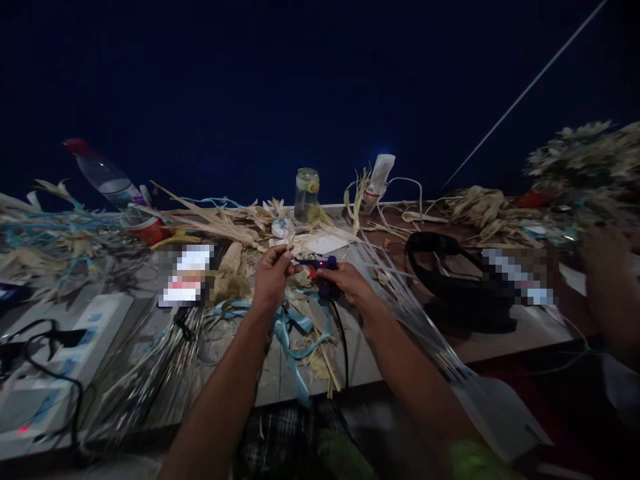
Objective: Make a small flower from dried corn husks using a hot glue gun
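Observation:
My right hand (347, 281) is wrapped round a dark blue corded tool (327, 275) with a red trigger and a small red light. A black cord hangs from the tool over the cluttered table. Close to its tip, on the left, my left hand (275, 268) is pinched, its fingertips pressed together; what they hold is too small to name. Below the hands, a light blue ribbon (285, 327) lies in loops among dry husk pieces. Behind them lies a white sheet (327, 244).
At the left are a power strip (97, 333), a tilted bottle (105, 177) and a lit phone (187, 277). A clear jar (306, 193) stands behind. Clear rods (400, 293) and a black headset-like band (450, 273) lie right. Another person's hand (613, 267) is far right.

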`<act>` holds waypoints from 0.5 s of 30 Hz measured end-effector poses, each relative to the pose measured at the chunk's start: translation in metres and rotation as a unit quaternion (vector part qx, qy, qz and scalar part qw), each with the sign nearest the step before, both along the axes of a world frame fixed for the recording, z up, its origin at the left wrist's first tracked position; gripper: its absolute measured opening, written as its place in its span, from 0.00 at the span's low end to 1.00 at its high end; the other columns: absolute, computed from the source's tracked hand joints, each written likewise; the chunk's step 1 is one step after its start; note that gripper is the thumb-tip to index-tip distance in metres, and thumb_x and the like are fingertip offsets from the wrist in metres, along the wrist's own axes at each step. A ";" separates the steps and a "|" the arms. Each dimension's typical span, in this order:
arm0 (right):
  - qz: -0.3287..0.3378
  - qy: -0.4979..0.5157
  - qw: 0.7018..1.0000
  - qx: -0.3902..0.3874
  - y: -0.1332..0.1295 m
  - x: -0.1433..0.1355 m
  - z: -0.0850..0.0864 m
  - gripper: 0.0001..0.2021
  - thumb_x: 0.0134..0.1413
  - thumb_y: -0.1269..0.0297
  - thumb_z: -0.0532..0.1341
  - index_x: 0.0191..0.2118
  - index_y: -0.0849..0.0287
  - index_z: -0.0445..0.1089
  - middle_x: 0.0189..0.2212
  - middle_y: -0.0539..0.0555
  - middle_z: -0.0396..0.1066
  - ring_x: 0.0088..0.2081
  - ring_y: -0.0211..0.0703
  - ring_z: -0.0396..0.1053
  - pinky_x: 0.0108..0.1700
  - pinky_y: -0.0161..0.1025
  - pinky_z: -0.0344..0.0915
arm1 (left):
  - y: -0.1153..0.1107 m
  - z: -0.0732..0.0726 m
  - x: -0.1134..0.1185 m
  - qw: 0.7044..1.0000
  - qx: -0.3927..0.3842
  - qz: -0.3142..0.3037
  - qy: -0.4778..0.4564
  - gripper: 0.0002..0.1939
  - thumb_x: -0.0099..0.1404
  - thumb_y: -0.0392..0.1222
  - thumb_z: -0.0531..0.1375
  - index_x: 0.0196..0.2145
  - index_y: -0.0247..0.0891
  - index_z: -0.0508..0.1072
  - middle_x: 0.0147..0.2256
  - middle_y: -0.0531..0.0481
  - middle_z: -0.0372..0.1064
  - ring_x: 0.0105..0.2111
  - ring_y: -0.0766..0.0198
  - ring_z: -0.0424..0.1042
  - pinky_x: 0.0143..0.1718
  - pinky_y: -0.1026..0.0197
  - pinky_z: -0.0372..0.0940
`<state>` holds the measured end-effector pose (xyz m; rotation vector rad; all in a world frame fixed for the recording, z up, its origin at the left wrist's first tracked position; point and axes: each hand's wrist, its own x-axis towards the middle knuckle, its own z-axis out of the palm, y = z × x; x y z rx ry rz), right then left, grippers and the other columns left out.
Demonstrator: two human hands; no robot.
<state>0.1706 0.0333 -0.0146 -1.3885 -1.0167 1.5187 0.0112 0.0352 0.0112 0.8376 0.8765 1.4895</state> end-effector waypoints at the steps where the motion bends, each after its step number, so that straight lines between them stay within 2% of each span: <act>1: 0.013 -0.048 0.999 0.003 0.000 0.002 -0.001 0.13 0.36 0.60 0.65 0.29 0.64 0.70 0.21 0.51 0.71 0.21 0.34 0.66 0.24 0.31 0.61 | 0.000 0.000 0.000 1.000 0.000 -0.001 -0.001 0.10 0.50 0.39 0.61 0.32 0.35 0.68 0.24 0.58 0.61 0.16 0.78 0.58 0.25 0.65 0.66; 3: 0.042 -0.162 0.986 0.004 0.001 0.005 0.000 0.14 0.40 0.54 0.62 0.26 0.63 0.70 0.18 0.50 0.69 0.18 0.33 0.63 0.21 0.31 0.56 | 0.000 0.000 0.000 1.000 0.000 -0.001 -0.004 0.10 0.50 0.39 0.61 0.32 0.35 0.67 0.24 0.58 0.61 0.16 0.78 0.58 0.24 0.65 0.65; 6: 0.097 -0.320 0.942 -0.016 0.002 0.011 0.005 0.22 0.44 0.46 0.56 0.18 0.62 0.66 0.11 0.50 0.62 0.14 0.33 0.58 0.19 0.32 0.51 | -0.001 0.002 0.000 1.000 -0.001 0.000 -0.010 0.10 0.50 0.38 0.61 0.32 0.35 0.67 0.24 0.57 0.61 0.16 0.78 0.58 0.24 0.66 0.65; 9: 0.128 -0.409 0.904 0.009 0.002 0.016 0.013 0.25 0.45 0.44 0.54 0.13 0.61 0.61 0.07 0.48 0.54 0.13 0.31 0.52 0.19 0.33 0.46 | -0.001 0.003 0.000 1.000 -0.002 0.000 -0.009 0.10 0.50 0.38 0.61 0.31 0.35 0.67 0.24 0.58 0.61 0.16 0.78 0.58 0.24 0.65 0.65; 11: 0.127 -0.388 0.910 0.076 0.001 0.018 0.017 0.22 0.46 0.49 0.54 0.13 0.61 0.61 0.08 0.46 0.52 0.14 0.30 0.50 0.20 0.33 0.45 | -0.002 0.004 0.001 1.000 -0.005 -0.004 -0.008 0.10 0.50 0.38 0.61 0.31 0.35 0.67 0.24 0.58 0.61 0.16 0.78 0.58 0.24 0.65 0.65; 15: 0.061 -0.170 0.963 0.198 -0.003 0.013 0.021 0.12 0.46 0.57 0.56 0.28 0.62 0.69 0.16 0.46 0.61 0.19 0.31 0.54 0.23 0.31 0.50 | -0.003 0.003 0.003 1.000 -0.015 -0.018 -0.004 0.11 0.49 0.38 0.61 0.32 0.35 0.67 0.24 0.58 0.61 0.16 0.78 0.58 0.23 0.66 0.64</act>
